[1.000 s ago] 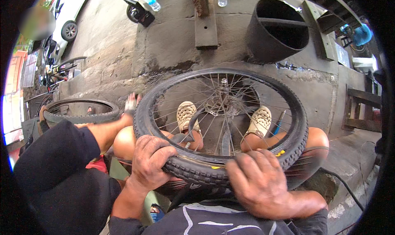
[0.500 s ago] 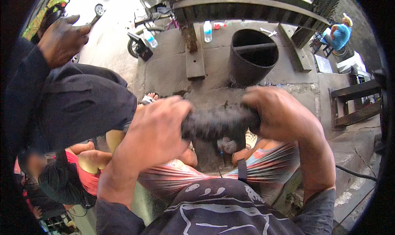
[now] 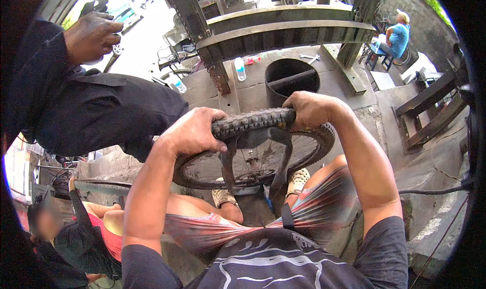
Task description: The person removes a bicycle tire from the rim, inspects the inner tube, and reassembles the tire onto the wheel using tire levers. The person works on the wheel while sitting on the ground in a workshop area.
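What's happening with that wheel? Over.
Left hand and right hand gripping black knobby rubber bicycle tire. Spoked metal wheel tilted near cream perforated clogs. Dark band hanging across it, possibly in the way.

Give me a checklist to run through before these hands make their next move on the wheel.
1. Left hand on the tyre: ok, gripping it.
2. Right hand on the tyre: ok, gripping it.
3. Hand protection: not ok, both hands are bare.
4. Dark band hanging across the wheel, attached or loose: cannot tell.
5. Gap between the tyre and the black drum: cannot tell, this view does not settle depth.
6. Spanner out of the hands' way: ok, it lies beyond the drum.
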The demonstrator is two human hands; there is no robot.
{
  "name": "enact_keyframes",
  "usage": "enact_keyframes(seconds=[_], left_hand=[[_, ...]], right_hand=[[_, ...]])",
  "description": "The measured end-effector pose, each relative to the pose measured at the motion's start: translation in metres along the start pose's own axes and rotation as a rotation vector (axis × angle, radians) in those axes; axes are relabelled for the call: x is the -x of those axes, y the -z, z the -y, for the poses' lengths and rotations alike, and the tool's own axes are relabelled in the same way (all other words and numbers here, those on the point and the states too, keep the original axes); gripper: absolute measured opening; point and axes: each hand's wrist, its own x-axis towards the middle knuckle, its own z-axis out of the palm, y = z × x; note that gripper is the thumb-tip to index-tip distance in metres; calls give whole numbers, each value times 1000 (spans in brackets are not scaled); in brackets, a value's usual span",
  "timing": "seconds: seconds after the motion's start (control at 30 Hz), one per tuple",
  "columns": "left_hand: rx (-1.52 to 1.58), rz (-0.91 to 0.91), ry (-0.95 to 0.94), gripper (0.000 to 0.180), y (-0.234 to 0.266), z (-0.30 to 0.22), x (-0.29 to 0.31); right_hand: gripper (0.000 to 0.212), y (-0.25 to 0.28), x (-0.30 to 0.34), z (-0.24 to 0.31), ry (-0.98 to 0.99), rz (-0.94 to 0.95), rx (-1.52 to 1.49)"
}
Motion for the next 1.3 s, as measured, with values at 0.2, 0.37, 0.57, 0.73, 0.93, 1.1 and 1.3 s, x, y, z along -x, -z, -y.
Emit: enact_keyframes(seconds=[0.2,0.37,0.57,0.73,0.93,1.1,1.3], left_hand=[[-110,-279,-50,58,-44,-21,40],[-191,-334,-63,53,-79,-51,79],[-181,-360,-61,60,-99,-48,92],[-60,-281,-79,84,-91,-35,112],[63,-570,89,80,-114,49,132],[33,-599,140,63,-113,51,139],[-9,-456,205,64,-99,22,162]], right_hand=[[81,-28,48,34,316,-197,112],[58,-84,70,83,396,-370,327],[46,-102,85,96,349,-465,371],[60,-95,84,70,423,-375,341],[64,-65,69,49,311,-447,280],[63,-65,72,61,310,-461,304],[68,-90,83,57,463,-464,309]])
